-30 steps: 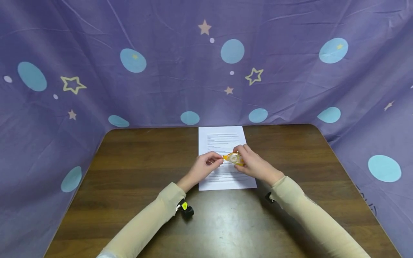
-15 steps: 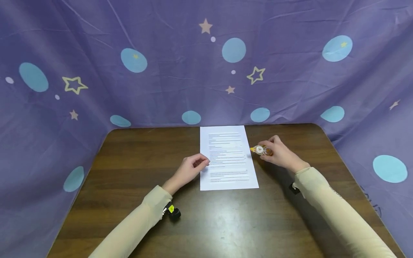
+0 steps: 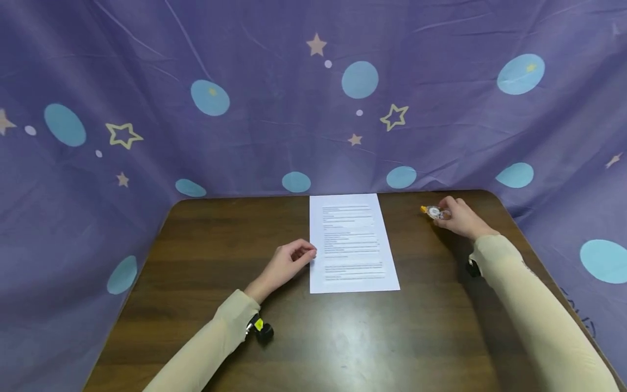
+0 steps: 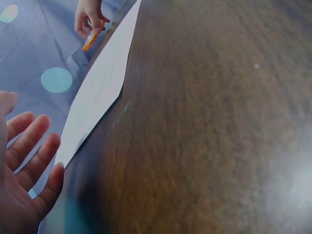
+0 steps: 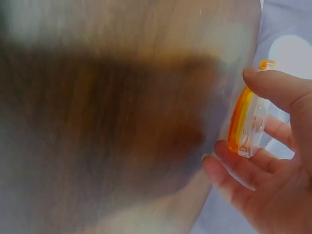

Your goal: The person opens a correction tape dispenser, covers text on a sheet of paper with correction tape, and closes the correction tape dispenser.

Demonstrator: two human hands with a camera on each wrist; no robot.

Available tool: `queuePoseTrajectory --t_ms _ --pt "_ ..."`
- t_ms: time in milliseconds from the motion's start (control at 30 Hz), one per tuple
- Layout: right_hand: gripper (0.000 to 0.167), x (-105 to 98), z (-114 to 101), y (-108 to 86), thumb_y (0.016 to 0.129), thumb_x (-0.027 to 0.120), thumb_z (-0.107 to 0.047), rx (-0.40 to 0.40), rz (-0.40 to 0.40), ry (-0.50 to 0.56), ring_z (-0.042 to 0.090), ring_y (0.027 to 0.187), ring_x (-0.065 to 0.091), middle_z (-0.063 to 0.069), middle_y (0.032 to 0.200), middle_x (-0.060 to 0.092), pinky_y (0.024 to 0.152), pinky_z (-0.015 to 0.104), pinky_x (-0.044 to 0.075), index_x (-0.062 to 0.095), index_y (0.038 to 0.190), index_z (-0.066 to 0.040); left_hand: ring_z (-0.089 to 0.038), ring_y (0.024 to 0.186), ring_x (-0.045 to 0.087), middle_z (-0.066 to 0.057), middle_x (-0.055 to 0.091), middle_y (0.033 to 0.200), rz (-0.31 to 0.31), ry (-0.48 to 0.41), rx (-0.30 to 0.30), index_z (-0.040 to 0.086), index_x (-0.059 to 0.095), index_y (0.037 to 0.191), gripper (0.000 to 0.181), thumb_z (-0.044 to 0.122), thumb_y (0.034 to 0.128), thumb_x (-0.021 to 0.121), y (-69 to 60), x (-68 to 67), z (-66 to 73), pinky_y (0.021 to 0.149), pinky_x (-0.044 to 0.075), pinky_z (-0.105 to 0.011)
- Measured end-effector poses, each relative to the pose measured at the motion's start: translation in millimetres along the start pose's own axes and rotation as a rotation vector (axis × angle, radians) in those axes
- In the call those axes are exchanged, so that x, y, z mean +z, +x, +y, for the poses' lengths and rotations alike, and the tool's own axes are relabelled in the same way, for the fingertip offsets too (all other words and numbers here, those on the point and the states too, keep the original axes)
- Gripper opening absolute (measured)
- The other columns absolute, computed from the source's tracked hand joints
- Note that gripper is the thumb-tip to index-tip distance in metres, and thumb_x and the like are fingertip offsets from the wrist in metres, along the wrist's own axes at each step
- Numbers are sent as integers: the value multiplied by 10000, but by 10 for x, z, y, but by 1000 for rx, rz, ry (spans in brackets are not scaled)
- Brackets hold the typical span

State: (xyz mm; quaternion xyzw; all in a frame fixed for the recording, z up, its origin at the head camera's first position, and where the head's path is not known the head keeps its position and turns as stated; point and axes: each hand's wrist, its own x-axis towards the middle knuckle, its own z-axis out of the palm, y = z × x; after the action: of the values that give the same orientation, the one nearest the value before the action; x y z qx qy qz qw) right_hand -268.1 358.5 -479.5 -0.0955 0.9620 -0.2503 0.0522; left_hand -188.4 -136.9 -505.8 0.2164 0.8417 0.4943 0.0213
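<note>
My right hand [image 3: 464, 220] holds a correction tape [image 3: 433, 212] at the right back of the table, its orange tip pointing left. In the right wrist view the clear and orange body of the correction tape [image 5: 242, 122] sits between the thumb and the fingers. A printed sheet of paper [image 3: 350, 250] lies flat near the table's back edge, left of that hand. Beside the paper's left edge is my left hand [image 3: 283, 265], holding nothing. Its fingers [image 4: 36, 158] are loosely bent in the left wrist view; whether they touch the paper, I cannot tell.
The brown wooden table [image 3: 220, 234] has a purple curtain [image 3: 254, 109] with stars and blue dots behind it and along both sides. A small black camera [image 3: 264, 333] is strapped below the left sleeve.
My right hand has carried the correction tape from above the paper to the right back of the table. My left hand has drawn back left to the paper's edge.
</note>
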Motion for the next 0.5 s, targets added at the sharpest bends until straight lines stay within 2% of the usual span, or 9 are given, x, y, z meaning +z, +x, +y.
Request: queuePoseTrajectory --t_ms 233,500 --pt "548 -39 171 12 980 711 -257 67 -46 -31 471 1079 513 364 1187 485 954 631 412 464 1302 111 -123 787 637 -1 743 947 -11 -8 -25 81 748 1074 110 159 1002 720 -68 2 -18 706 527 -246" --pt "556 34 245 0 973 705 -303 91 -12 -54 536 1103 508 375 1191 481 944 666 419 495 1292 101 -132 812 652 4 747 961 -15 7 -17 99 760 1065 101 151 979 749 -103 -38 -25 732 543 -264"
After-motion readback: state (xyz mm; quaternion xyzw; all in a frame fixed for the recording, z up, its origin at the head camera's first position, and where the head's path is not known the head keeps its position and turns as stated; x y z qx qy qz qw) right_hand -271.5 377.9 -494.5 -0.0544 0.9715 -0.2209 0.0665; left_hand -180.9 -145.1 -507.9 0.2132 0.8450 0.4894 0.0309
